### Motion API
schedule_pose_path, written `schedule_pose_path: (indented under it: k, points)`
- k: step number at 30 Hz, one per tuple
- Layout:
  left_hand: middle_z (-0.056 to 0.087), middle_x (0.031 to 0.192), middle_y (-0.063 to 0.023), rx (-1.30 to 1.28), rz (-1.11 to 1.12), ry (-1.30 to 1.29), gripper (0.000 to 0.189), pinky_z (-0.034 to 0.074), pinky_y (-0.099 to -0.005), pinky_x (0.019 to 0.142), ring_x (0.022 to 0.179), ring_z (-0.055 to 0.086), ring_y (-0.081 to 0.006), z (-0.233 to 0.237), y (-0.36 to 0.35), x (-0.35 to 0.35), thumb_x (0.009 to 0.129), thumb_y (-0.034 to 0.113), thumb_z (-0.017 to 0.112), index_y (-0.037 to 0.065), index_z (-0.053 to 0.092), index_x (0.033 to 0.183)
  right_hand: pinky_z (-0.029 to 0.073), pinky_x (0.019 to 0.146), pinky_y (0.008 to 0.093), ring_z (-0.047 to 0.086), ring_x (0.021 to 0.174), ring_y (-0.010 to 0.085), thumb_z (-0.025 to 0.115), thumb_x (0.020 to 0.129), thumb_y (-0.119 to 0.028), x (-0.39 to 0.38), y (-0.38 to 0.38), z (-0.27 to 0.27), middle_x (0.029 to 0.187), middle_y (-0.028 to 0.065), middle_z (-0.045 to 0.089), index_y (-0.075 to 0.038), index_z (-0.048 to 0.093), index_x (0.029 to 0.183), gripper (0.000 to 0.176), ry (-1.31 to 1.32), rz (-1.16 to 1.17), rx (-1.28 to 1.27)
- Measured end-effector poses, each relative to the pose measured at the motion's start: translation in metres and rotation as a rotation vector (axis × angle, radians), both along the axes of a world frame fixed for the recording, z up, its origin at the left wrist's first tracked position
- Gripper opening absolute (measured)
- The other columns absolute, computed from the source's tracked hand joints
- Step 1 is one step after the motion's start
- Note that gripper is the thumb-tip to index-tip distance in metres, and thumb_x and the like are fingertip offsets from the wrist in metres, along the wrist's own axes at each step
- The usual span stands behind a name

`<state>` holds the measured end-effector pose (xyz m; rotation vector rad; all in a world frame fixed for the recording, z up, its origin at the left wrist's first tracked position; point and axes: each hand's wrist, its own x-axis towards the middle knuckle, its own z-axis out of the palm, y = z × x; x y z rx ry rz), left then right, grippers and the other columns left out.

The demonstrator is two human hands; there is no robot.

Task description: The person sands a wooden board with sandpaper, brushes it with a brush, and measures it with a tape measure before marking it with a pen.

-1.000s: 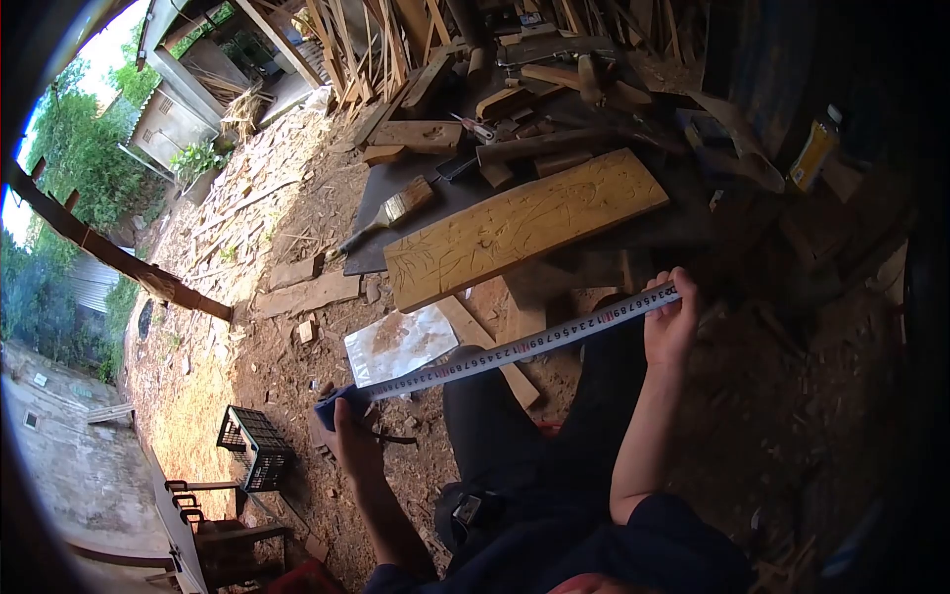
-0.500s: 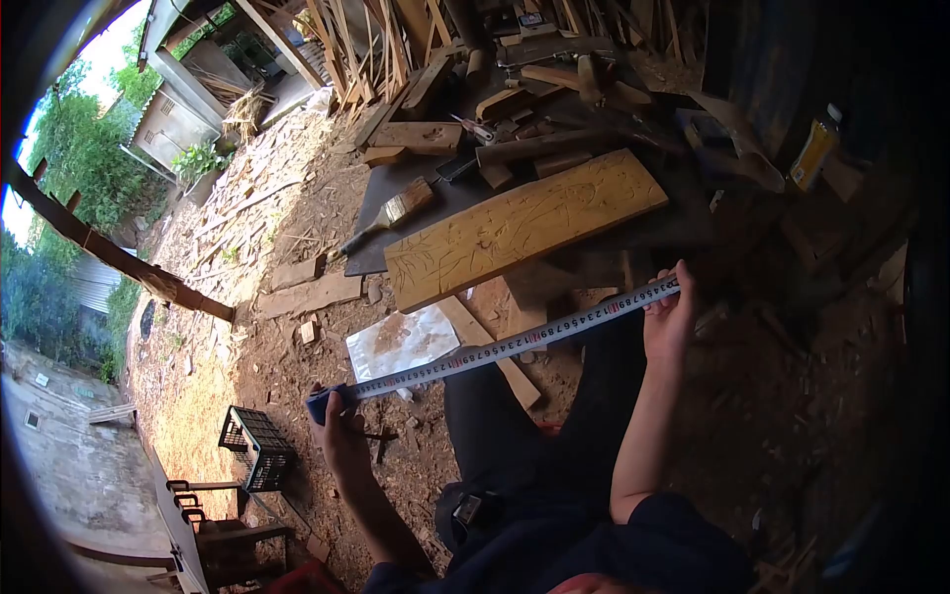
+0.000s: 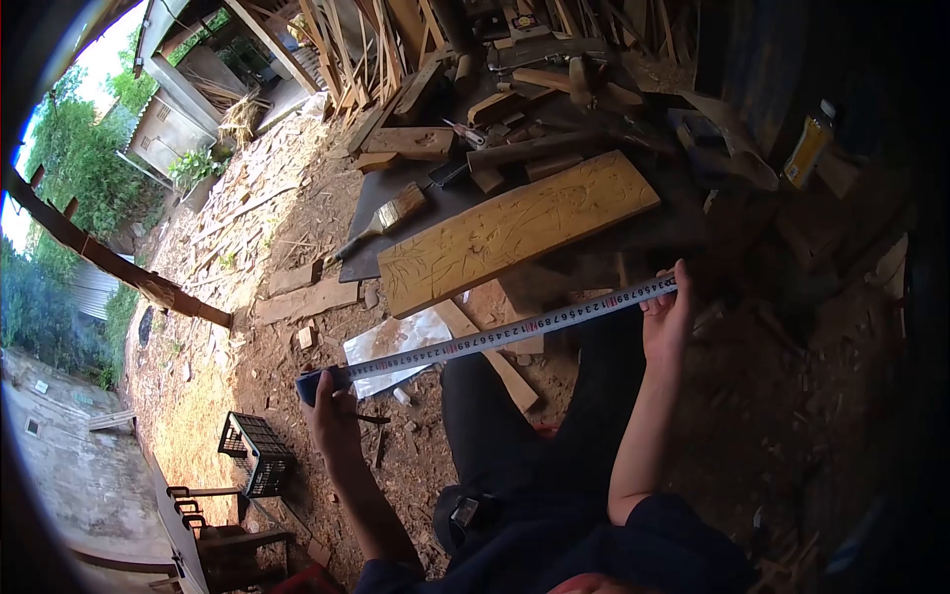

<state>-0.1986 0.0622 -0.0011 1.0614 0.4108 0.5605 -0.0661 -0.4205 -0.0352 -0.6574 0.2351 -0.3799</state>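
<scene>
A tape measure (image 3: 495, 335) is drawn out between my two hands, its pale blade running slantwise above my lap. My left hand (image 3: 330, 408) is closed round its dark blue case at the lower left, and a dark strap hangs by the fingers. The free end of the blade is pinched in my right hand (image 3: 667, 315), higher up on the right. Beyond the blade lies a yellowish wooden board (image 3: 520, 233) with lines carved or drawn over its face. The blade is apart from the board.
A dark worktable (image 3: 361, 259) carries a wide brush (image 3: 386, 220), wood offcuts (image 3: 411, 142) and a mallet-like tool (image 3: 584, 84). A white sheet (image 3: 381, 345) lies on the chip-strewn ground, near a black crate (image 3: 259, 453). A yellow-labelled bottle (image 3: 811, 148) stands right.
My left hand has moved slightly up and left with the tape case. The blade stays stretched, and my right hand is nearly still. The whole view has shifted a little.
</scene>
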Motion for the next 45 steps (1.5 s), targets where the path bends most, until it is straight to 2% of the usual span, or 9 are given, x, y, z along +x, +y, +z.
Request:
schedule_pose_path:
  k: [3, 6, 9, 12, 15, 24, 33, 39, 45]
  points:
    - [0.072, 0.115, -0.0083, -0.125, 0.096, 0.061, 0.043, 0.052, -0.0221, 0.06, 0.082, 0.069, -0.0133, 0.007, -0.01, 0.008, 0.105, 0.013, 0.079, 0.006, 0.06, 0.144, 0.036, 0.06, 0.0296, 0.042, 0.059, 0.0072, 0.075, 0.108, -0.037, 0.0, -0.005, -0.004, 0.065, -0.0076, 0.041, -0.019, 0.053, 0.079, 0.041, -0.011, 0.002, -0.013]
    - [0.074, 0.122, -0.0115, -0.219, 0.026, 0.059, 0.036, 0.059, -0.0244, 0.077, 0.098, 0.074, -0.0182, -0.008, 0.005, 0.005, 0.105, 0.014, 0.079, 0.004, 0.066, 0.136, 0.036, 0.06, 0.0295, 0.042, 0.059, 0.0072, 0.075, 0.108, -0.037, 0.0, -0.007, -0.004, 0.065, -0.0074, 0.041, -0.019, 0.052, 0.079, 0.042, -0.023, -0.006, -0.035]
    - [0.074, 0.128, -0.0128, -0.238, -0.079, -0.071, 0.033, 0.059, -0.0325, 0.098, 0.116, 0.072, -0.0221, -0.022, 0.008, 0.008, 0.106, 0.018, 0.077, 0.004, 0.068, 0.135, 0.037, 0.061, 0.0296, 0.043, 0.059, 0.0071, 0.075, 0.108, -0.036, -0.002, -0.009, 0.0, 0.065, -0.0073, 0.042, -0.019, 0.051, 0.078, 0.042, -0.028, -0.019, -0.055]
    - [0.074, 0.129, -0.0116, -0.184, -0.227, -0.095, 0.034, 0.054, -0.0409, 0.111, 0.123, 0.069, -0.0237, -0.017, 0.0, 0.006, 0.109, 0.023, 0.073, 0.005, 0.067, 0.136, 0.038, 0.061, 0.0299, 0.043, 0.06, 0.0072, 0.076, 0.108, -0.035, 0.0, -0.012, -0.005, 0.065, -0.0072, 0.042, -0.019, 0.052, 0.079, 0.041, -0.025, -0.021, -0.048]
    - [0.074, 0.129, -0.0102, -0.06, -0.227, -0.103, 0.034, 0.054, -0.0432, 0.112, 0.124, 0.069, -0.0233, -0.028, 0.008, 0.008, 0.11, 0.027, 0.071, 0.005, 0.066, 0.135, 0.039, 0.061, 0.0301, 0.044, 0.06, 0.0074, 0.077, 0.107, -0.035, 0.002, -0.014, -0.012, 0.066, -0.0068, 0.043, -0.018, 0.055, 0.081, 0.038, -0.021, -0.012, -0.05]
    - [0.075, 0.126, -0.0097, -0.114, -0.229, -0.177, 0.03, 0.056, -0.043, 0.113, 0.117, 0.073, -0.0234, -0.027, 0.015, 0.001, 0.11, 0.023, 0.072, 0.003, 0.065, 0.131, 0.039, 0.06, 0.0295, 0.045, 0.06, 0.0071, 0.08, 0.105, -0.035, 0.002, -0.013, -0.014, 0.066, -0.0065, 0.045, -0.015, 0.061, 0.085, 0.034, 0.008, -0.054, -0.091]
    - [0.075, 0.124, -0.0109, -0.084, -0.162, -0.085, 0.032, 0.058, -0.0408, 0.11, 0.117, 0.074, -0.0227, -0.013, 0.003, 0.0, 0.111, 0.024, 0.07, 0.002, 0.064, 0.133, 0.038, 0.06, 0.0291, 0.044, 0.059, 0.0072, 0.078, 0.107, -0.037, 0.001, -0.011, -0.011, 0.065, -0.0066, 0.045, -0.016, 0.058, 0.083, 0.037, -0.031, -0.031, -0.062]
    - [0.074, 0.123, -0.0129, -0.046, 0.02, -0.01, 0.033, 0.065, -0.038, 0.097, 0.112, 0.075, -0.0238, -0.004, -0.004, 0.017, 0.107, 0.015, 0.075, -0.001, 0.062, 0.133, 0.037, 0.06, 0.0297, 0.043, 0.06, 0.0079, 0.073, 0.111, -0.041, 0.0, -0.005, -0.004, 0.065, -0.0061, 0.044, -0.016, 0.057, 0.087, 0.038, -0.025, -0.006, -0.045]
    - [0.074, 0.12, -0.0107, -0.052, 0.057, 0.016, 0.038, 0.067, -0.0353, 0.087, 0.105, 0.077, -0.0237, 0.0, -0.005, 0.039, 0.104, 0.012, 0.079, 0.002, 0.06, 0.135, 0.037, 0.061, 0.029, 0.041, 0.06, 0.0078, 0.071, 0.111, -0.048, -0.001, -0.004, -0.001, 0.066, -0.006, 0.042, -0.015, 0.057, 0.091, 0.041, -0.006, -0.013, -0.066]
